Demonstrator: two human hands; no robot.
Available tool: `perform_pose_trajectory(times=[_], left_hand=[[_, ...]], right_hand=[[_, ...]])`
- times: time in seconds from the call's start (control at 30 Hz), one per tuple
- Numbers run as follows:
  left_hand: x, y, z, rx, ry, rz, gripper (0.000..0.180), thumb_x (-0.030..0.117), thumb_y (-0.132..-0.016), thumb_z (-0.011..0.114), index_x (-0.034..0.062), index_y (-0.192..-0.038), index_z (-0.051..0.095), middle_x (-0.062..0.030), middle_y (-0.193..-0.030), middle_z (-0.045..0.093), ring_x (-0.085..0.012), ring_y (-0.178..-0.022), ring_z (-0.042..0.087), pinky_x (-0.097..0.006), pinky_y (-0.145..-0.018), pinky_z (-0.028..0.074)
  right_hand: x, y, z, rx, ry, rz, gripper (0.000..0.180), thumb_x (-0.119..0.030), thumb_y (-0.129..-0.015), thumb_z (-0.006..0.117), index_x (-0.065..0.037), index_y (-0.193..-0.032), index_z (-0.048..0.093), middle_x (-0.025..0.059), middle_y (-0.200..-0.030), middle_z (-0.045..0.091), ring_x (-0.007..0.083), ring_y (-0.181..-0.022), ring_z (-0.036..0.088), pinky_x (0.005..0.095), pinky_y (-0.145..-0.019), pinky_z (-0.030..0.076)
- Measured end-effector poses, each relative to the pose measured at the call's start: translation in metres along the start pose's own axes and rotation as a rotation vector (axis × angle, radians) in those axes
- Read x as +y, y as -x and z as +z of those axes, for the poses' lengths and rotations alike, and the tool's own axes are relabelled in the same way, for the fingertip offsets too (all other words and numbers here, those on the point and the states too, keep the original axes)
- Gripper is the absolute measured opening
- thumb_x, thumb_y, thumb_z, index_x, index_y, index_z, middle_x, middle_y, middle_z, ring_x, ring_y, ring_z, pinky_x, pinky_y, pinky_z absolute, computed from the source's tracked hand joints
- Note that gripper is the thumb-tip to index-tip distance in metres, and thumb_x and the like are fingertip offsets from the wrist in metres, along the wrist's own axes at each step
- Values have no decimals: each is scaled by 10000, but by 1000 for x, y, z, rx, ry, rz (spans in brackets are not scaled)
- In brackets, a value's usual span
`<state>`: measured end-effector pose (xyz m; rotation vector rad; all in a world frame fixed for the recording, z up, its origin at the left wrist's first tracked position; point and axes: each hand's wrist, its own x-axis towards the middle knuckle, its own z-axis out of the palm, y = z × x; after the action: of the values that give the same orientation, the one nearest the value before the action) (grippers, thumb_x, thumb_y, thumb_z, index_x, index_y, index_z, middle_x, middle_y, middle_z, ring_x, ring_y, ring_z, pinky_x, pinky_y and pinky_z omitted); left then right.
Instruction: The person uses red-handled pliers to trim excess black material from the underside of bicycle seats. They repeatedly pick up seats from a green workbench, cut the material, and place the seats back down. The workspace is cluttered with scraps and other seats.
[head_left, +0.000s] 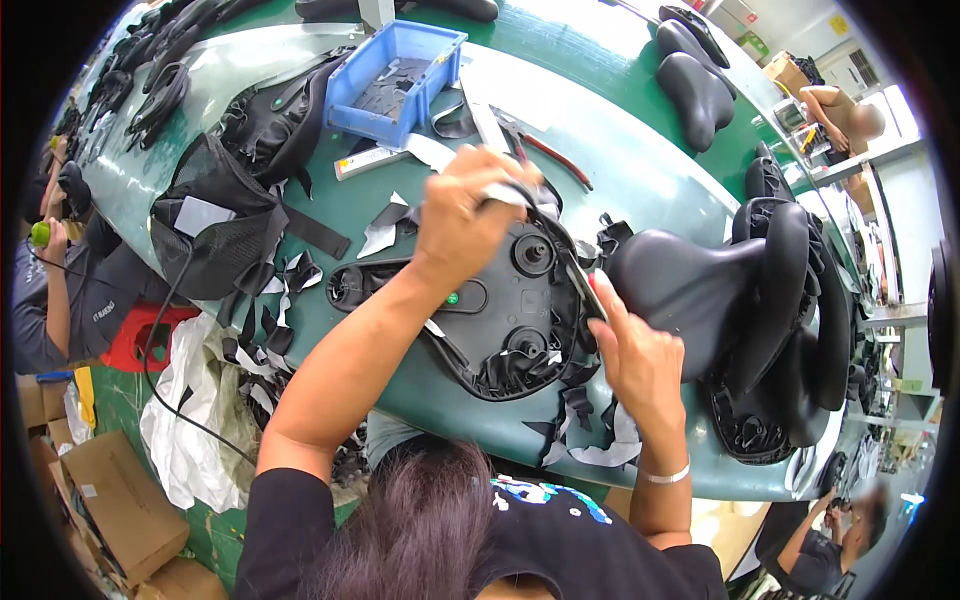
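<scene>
An upside-down bicycle saddle (500, 298) lies on the green table in front of me, its dark plastic base facing up and a gathered black cover edge around it. My left hand (465, 205), slightly blurred, is closed on a black-and-white strip of cover material (508, 192) at the saddle's far edge. Along the saddle's right edge, my right hand (643, 362) grips a thin metal blade-like tool (579, 284) with its index finger extended along it. Most of the tool's handle is hidden by the fingers.
Beyond the saddle stand a blue bin (365, 122) with dark scraps and red-handled pliers (558, 162). Finished black saddles (680, 285) pile at right. Cut scraps (298, 275) and a black mesh piece (225, 255) lie left. Other people work at both sides.
</scene>
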<state>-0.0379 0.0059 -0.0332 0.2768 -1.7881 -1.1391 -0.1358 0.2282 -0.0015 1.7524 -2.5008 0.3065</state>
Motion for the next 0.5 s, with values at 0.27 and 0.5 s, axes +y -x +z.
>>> perform_pose_trajectory(times=[0.27, 0.5], left_hand=[[16, -2, -36, 328, 825, -710, 438, 297, -1008, 323, -2, -928, 634, -156, -1123, 637, -228, -1125, 528, -335, -967, 350], [94, 89, -89, -383, 501, -539, 757, 459, -1023, 111, 79, -612, 619, -149, -816, 671, -234, -942, 600, -404, -904, 371]], right_hand=[[0, -8, -37, -176, 132, -76, 490, -264, -835, 645, -283, -1312, 537, 86, -591, 535, 306, -497, 548, 405, -473, 408], [26, -75, -36, -291, -17, -511, 414, -201, -845, 622, -298, -1248, 606, 46, -640, 481, 229, -621, 520, 367, -588, 404]])
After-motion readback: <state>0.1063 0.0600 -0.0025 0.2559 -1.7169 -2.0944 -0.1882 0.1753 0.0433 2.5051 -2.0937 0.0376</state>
